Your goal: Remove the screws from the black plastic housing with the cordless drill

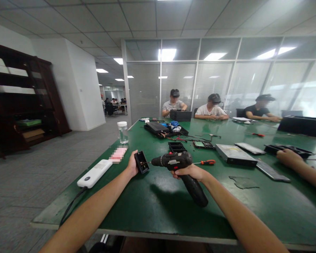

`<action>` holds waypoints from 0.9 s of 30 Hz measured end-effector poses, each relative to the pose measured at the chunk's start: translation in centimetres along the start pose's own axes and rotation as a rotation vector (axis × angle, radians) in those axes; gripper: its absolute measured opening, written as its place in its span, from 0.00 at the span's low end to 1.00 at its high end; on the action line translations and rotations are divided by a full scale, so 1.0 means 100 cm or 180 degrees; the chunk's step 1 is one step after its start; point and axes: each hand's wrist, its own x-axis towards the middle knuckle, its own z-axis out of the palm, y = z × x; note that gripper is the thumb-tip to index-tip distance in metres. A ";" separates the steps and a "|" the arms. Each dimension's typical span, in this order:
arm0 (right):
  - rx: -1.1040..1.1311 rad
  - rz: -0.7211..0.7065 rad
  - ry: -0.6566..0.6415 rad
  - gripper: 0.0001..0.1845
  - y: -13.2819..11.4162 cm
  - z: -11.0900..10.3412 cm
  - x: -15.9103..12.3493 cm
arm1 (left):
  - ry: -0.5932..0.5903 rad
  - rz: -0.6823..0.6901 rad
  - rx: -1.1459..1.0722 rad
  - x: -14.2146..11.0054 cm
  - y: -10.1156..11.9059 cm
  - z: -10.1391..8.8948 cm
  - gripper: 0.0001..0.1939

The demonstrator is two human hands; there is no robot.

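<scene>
My right hand (191, 172) is closed round the grip of a black cordless drill (180, 168), held above the green table (152, 207) with its bit pointing left. The bit tip touches a small black plastic box part (141, 162). My left hand (133, 165) grips that part from the left and holds it upright against the bit. A red-handled screwdriver (207, 162) lies on the table just behind the drill.
A white power bank (94, 173) with a cable lies at the left edge, a clear jar (122, 132) behind it. Dismantled electronics, an optical drive (235, 155) and black trays cover the middle. A co-worker's arm (302, 168) reaches in at right. Three people sit at the far end.
</scene>
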 end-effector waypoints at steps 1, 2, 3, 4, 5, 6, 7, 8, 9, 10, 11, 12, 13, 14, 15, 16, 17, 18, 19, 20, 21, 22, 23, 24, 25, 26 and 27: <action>0.0010 0.0008 0.0010 0.12 0.001 0.000 0.000 | -0.0008 0.0009 0.0013 0.001 0.000 -0.001 0.18; 0.0021 0.0007 0.0017 0.12 0.001 0.000 0.000 | -0.0017 0.0017 0.0027 0.002 -0.001 -0.002 0.18; 0.0032 0.0000 0.0019 0.12 0.002 0.000 0.000 | -0.0024 0.0020 0.0041 0.002 -0.001 -0.002 0.18; 0.0040 -0.0008 0.0015 0.12 0.002 0.000 0.000 | -0.0026 0.0021 0.0052 0.003 -0.001 -0.003 0.18; 0.0046 -0.0016 0.0012 0.12 0.002 0.000 0.000 | -0.0023 0.0019 0.0059 0.003 -0.001 -0.003 0.18; 0.0050 -0.0018 0.0008 0.13 0.002 0.000 0.000 | -0.0017 0.0012 0.0062 0.004 -0.001 -0.004 0.18; 0.0058 -0.0022 0.0010 0.13 0.002 0.000 0.001 | -0.0011 0.0008 0.0063 0.004 -0.001 -0.004 0.18; 0.0062 -0.0023 0.0013 0.13 0.002 0.001 0.001 | -0.0002 0.0006 0.0062 0.004 -0.001 -0.004 0.18; 0.0064 -0.0026 0.0018 0.13 0.002 0.001 0.001 | 0.0004 0.0007 0.0058 0.004 -0.001 -0.004 0.18; 0.0061 -0.0032 0.0028 0.13 0.002 0.000 0.001 | 0.0005 0.0013 0.0052 0.004 -0.001 -0.003 0.17; 0.0055 -0.0032 0.0036 0.13 0.002 0.000 0.001 | 0.0003 0.0020 0.0045 0.004 -0.001 -0.003 0.17; 0.0048 -0.0021 0.0039 0.14 0.002 0.000 0.001 | -0.0002 0.0027 0.0038 0.004 -0.001 -0.003 0.17; 0.0042 -0.0007 0.0052 0.14 0.003 -0.001 0.001 | -0.0008 0.0029 0.0033 0.003 -0.001 -0.003 0.17; 0.0038 0.0009 0.0060 0.14 0.003 -0.001 0.001 | -0.0013 0.0027 0.0034 0.004 -0.001 -0.003 0.17; 0.0032 0.0013 0.0070 0.14 0.003 -0.001 0.000 | -0.0016 0.0026 0.0040 0.004 -0.001 -0.003 0.17; 0.0019 0.0019 0.0064 0.14 0.003 -0.001 0.000 | -0.0013 0.0026 0.0050 0.004 -0.001 -0.004 0.18; 0.0005 0.0015 0.0052 0.13 0.003 -0.001 0.000 | -0.0008 0.0031 0.0059 0.005 -0.001 -0.004 0.18; -0.0007 -0.0011 0.0043 0.13 0.003 -0.001 0.000 | -0.0002 0.0037 0.0068 0.005 -0.001 -0.004 0.18; -0.0018 -0.0029 0.0026 0.13 0.003 -0.001 0.000 | 0.0005 0.0043 0.0075 0.005 -0.001 -0.004 0.18; -0.0033 -0.0045 0.0008 0.13 0.002 0.000 0.000 | 0.0011 0.0047 0.0078 0.005 -0.001 -0.004 0.18; -0.0045 -0.0058 0.0002 0.13 0.002 0.000 0.000 | 0.0016 0.0044 0.0077 0.005 -0.001 -0.003 0.18; -0.0053 -0.0061 -0.0002 0.13 0.002 0.000 0.000 | 0.0025 0.0036 0.0074 0.004 -0.001 -0.003 0.18; -0.0054 -0.0064 0.0004 0.13 0.002 0.000 0.000 | 0.0032 0.0022 0.0070 0.004 0.000 -0.002 0.18; -0.0052 -0.0051 0.0004 0.13 0.002 0.000 0.000 | 0.0035 0.0009 0.0065 0.003 0.000 -0.001 0.18; -0.0041 -0.0043 0.0010 0.13 0.003 0.000 0.000 | 0.0036 -0.0003 0.0059 0.002 0.001 -0.001 0.17; -0.0022 -0.0039 0.0023 0.13 0.003 0.000 0.000 | 0.0038 -0.0009 0.0053 0.001 0.001 0.000 0.17; -0.0005 -0.0031 0.0027 0.13 0.003 0.000 0.001 | 0.0044 -0.0010 0.0045 0.001 0.001 0.001 0.17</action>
